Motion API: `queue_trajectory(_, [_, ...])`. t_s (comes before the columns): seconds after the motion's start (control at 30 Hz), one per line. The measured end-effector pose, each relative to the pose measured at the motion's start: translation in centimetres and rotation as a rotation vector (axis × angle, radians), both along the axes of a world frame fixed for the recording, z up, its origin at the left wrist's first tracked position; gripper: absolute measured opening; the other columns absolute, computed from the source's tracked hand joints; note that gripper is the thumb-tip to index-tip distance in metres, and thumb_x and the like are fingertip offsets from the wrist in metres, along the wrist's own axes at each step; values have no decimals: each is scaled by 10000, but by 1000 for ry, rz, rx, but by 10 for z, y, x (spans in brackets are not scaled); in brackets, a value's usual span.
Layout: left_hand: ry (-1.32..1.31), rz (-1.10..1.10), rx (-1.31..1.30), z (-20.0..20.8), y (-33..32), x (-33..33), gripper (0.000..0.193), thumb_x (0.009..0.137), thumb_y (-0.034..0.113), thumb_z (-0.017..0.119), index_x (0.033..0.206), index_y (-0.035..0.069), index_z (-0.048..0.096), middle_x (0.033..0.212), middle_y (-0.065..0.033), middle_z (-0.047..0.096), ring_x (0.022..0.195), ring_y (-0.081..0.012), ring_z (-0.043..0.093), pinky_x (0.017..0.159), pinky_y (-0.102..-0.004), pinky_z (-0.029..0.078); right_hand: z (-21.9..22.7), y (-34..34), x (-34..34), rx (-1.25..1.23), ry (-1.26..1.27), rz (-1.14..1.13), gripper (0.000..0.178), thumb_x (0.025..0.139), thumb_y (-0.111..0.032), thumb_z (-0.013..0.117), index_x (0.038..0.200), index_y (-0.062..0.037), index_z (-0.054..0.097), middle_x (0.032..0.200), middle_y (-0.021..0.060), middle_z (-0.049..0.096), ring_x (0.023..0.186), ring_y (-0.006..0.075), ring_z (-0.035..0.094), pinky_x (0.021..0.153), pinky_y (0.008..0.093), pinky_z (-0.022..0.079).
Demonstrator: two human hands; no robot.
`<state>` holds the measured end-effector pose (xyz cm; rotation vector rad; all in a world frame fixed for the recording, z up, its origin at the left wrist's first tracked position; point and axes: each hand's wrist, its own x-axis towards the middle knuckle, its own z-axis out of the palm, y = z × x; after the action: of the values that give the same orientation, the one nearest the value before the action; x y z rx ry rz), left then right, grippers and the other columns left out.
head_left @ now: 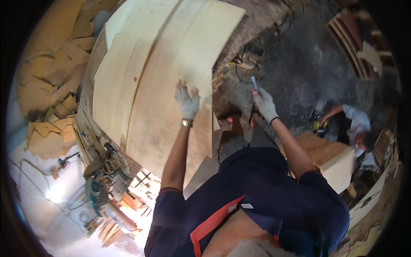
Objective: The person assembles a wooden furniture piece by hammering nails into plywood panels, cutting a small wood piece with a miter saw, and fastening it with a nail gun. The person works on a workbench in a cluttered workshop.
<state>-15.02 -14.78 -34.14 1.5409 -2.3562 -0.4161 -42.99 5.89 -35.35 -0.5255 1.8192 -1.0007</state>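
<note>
A pale plywood sheet (167,103) lies before me on a stack of boards, with a dark lengthwise seam to the left of my hand. My left hand (187,103), in a light work glove with bare fingertips, rests on the sheet with its fingers spread. A watch is on that wrist. Off the sheet's right edge, my right hand (266,105), gloved too, is closed around a red-handled tool with a narrow flat blade (254,82). The blade points away from me over the floor; its exact kind is too small to tell.
Another person (355,124) crouches at the right, one hand at a yellow and black object (319,124). Plywood offcuts (55,81) pile up at the far left. A power saw (96,188) stands at the lower left, and a light-sided box (336,171) is by my right elbow.
</note>
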Motion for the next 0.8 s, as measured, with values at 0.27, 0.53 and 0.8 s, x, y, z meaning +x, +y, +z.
queue_trajectory(0.27, [-286,-163,-158,-27,-49,0,782,1020,413,576,1644,43,286,1708,-242,239,1592,-429,178,1272,-572,135,-89,154,-13,166,228,-81,439,1037,-399,566,1181,6,660,1006,306,686,964,529,646,815,514,518])
queue_trajectory(0.53, [-198,-222,-63,-4,-47,-5,693,1081,365,464,1633,-11,279,1708,-255,215,1602,-402,151,1284,-502,119,-208,154,69,240,102,64,345,1012,-312,584,1080,5,702,946,292,685,902,497,662,779,525,522])
queue_trajectory(0.8, [-256,-198,59,10,-48,-5,792,1103,517,322,1647,-39,175,1719,-226,185,1603,-358,150,1289,-455,120,-255,13,163,-133,-17,458,287,1004,-395,572,968,-139,696,893,158,730,807,390,709,688,503,546])
